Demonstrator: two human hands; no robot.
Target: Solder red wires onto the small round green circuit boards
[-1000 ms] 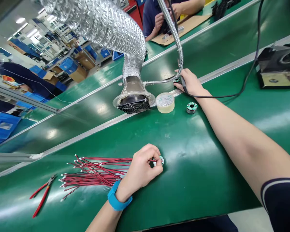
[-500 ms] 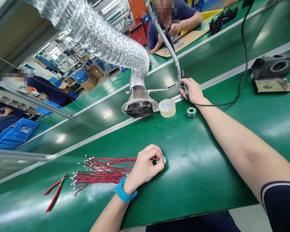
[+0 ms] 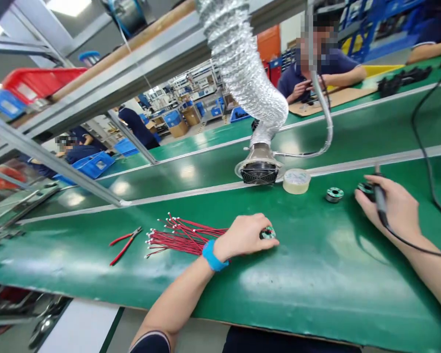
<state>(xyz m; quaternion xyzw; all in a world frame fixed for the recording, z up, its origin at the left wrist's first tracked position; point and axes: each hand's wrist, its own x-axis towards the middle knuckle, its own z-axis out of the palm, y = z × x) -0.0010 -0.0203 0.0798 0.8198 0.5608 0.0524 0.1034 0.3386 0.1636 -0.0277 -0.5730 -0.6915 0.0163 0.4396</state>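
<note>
My left hand (image 3: 248, 234), with a blue band at the wrist, has thumb and fingers closed round the sides of a small round part with a green circuit board on top (image 3: 268, 233). Under and behind that hand lies a bundle of red wires (image 3: 180, 235) with white ends. My right hand (image 3: 397, 208) grips a dark-handled soldering iron (image 3: 380, 203), its cable trailing over the wrist. At the fingertips of this hand is another round green-topped part (image 3: 365, 188); whether it is held or just touched I cannot tell. A similar round part (image 3: 334, 194) stands alone nearby.
A roll of clear tape (image 3: 296, 181) sits beside a fume extractor fan (image 3: 259, 171) on a silver hose (image 3: 238, 59). Red-handled cutters (image 3: 126, 245) lie left on the green bench (image 3: 297, 299). A co-worker (image 3: 323, 73) works across the bench.
The view has swung left and levelled. My left hand has gone from pinching at a red wire to clasping the round part. My right hand has come nearer with the soldering iron.
</note>
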